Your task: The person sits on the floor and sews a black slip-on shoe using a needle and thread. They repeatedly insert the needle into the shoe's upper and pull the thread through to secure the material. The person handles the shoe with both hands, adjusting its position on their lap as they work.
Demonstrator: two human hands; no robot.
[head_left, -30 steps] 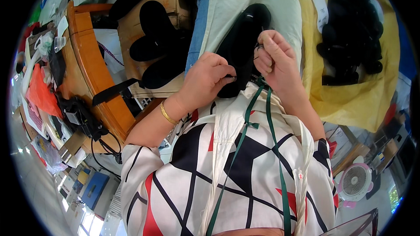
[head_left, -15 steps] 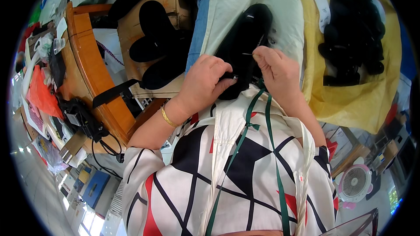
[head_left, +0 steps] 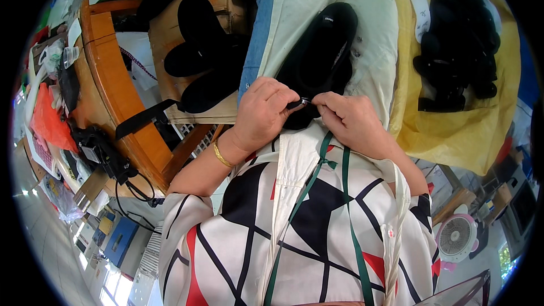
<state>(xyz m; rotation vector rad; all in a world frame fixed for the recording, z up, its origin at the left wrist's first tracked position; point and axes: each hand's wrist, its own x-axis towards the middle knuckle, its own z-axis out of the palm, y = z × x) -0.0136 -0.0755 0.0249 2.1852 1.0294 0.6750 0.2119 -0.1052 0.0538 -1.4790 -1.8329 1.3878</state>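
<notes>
A black cloth shoe (head_left: pixel 317 45) lies on the pale cloth over my lap, its toe pointing away from me. At its near end my left hand (head_left: pixel 263 107) is closed, thumb and fingers pinching the shoe's black strap. My right hand (head_left: pixel 351 116) meets it there from the right, its fingertips pinched together. Between the two hands a small silvery bit (head_left: pixel 306 101) shows at the strap. The thin needle seen in the right fingers earlier is mostly hidden now.
To the left, several black shoes (head_left: pixel 198 28) lie on a cardboard box (head_left: pixel 226 14) beside an orange wooden frame (head_left: pixel 122 90). At the right, a pile of black shoes (head_left: pixel 459 39) sits on yellow sheeting (head_left: pixel 453 136). A white fan (head_left: pixel 456 235) stands lower right.
My right hand has moved down and left from beside the shoe to the strap at my left fingertips. My left hand keeps its pinch on the strap.
</notes>
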